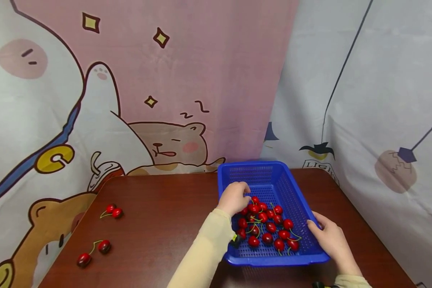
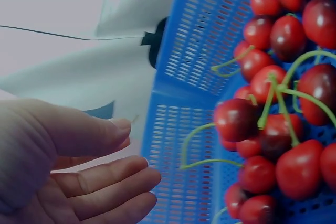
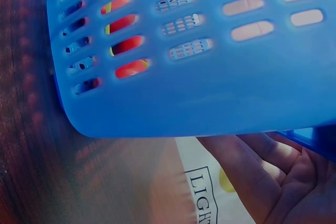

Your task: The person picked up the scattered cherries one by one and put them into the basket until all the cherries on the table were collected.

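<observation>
A blue plastic basket [image 1: 273, 261] with slotted walls holds a pile of red cherries [image 1: 263, 217] with green stems. Over its left side hangs my left hand [image 1: 234, 199], thumb and fingers apart with nothing between them. The left wrist view has this hand [image 2: 94, 166] beside the cherries [image 2: 299, 166], clear of them. My right hand [image 1: 331, 238] grips the basket's right rim, thumb over the edge and the other fingers outside. From the right wrist, the basket wall [image 3: 157, 108] covers part of that hand [image 3: 273, 177].
Two pairs of cherries lie on the brown table [image 1: 158, 224] at the left: one pair [image 1: 114, 211] farther back, another [image 1: 93, 253] nearer the front. A printed cloth [image 1: 219, 80] hangs behind the table and down its right side.
</observation>
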Tool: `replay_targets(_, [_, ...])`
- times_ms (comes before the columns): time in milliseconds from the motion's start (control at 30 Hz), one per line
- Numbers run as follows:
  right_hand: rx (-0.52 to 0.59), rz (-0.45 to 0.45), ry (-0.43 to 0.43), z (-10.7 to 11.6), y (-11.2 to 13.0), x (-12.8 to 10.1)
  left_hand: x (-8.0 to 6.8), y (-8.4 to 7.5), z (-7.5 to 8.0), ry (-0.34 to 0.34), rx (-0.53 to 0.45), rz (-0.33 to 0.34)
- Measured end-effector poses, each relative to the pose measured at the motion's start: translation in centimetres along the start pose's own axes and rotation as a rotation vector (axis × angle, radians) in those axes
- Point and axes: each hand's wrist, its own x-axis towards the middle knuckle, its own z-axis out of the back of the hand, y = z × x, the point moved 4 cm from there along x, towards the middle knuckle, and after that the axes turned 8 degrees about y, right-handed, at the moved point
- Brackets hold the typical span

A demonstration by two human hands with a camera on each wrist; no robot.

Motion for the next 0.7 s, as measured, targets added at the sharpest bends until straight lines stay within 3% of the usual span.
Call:
replay_targets(367, [-0.012,0.015,-0.012,0.1,-0.1,0.0,-2.9,-0.4,4.1,-0.152,-0.159,-0.081])
replay_targets(700, [-0.032,0.004,-0.009,0.1,-0.1,0.1,-5.7,1.4,6.3,-0.338,-0.284,-0.141])
